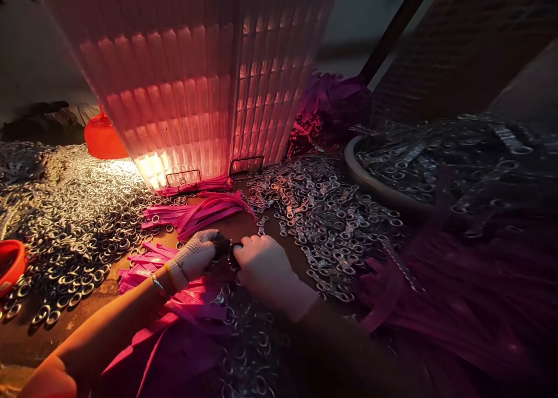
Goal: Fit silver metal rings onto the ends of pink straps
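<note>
My left hand, in a pale dotted glove with dark fingertips, is closed at the middle of the work surface. Close to its right, nearly touching it, is my right hand, also pale-gloved and closed, with dark coverings on its fingers. Whatever lies between the fingertips is hidden or too small to make out. Under and beside my left forearm lies a heap of magenta straps. Just beyond my hands rests another bundle of magenta straps. Small metal ring pieces are scattered below my wrists.
At left spreads a large pile of metal rings, with an orange container by it. Linked metal pieces lie to the right, near a full basin. A translucent ribbed panel stands ahead, beside an orange lamp.
</note>
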Demonstrator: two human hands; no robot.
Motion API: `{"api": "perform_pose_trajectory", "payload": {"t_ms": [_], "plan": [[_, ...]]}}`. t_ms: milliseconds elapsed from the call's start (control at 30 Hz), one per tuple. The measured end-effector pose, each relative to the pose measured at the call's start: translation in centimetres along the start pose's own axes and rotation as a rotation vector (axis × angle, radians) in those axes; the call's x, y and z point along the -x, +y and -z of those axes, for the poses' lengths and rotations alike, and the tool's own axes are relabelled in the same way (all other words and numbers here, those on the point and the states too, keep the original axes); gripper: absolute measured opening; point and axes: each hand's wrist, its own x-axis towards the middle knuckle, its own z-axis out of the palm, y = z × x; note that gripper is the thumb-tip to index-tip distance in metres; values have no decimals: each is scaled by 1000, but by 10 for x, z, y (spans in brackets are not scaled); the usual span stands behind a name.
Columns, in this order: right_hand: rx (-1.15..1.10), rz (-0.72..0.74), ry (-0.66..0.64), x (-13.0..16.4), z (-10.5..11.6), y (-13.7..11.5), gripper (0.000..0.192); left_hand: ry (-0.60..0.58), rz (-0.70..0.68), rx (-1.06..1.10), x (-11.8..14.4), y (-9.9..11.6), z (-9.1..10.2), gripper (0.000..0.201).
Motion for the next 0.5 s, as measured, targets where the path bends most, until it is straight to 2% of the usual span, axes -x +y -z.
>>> {"api": "perform_pose_trajectory", "payload": {"t_ms": [100, 167, 233, 300, 367, 433, 500], "plan": [[10, 113, -24, -6, 4, 20, 10, -187, 119, -8, -6, 9, 10, 13], [-88, 154, 47, -10, -5, 28, 7, -227, 164, 97, -9, 14, 10, 13], [-371, 68, 171, -14, -22, 28, 10, -197, 158, 244, -12, 17, 4, 13], [-782, -162, 277, -18, -43, 19, 18, -121, 113, 337, -16, 16, -4, 12], [-1099, -390, 283, -18, -63, 7, 26, -26, 48, 287, -22, 13, -11, 11], [-1161, -463, 223, -17, -74, 1, 29, 51, 5, 176, -25, 7, -12, 9], [-956, -386, 156, -15, -74, 5, 27, 80, -31, 51, -26, 2, -8, 3]]}}
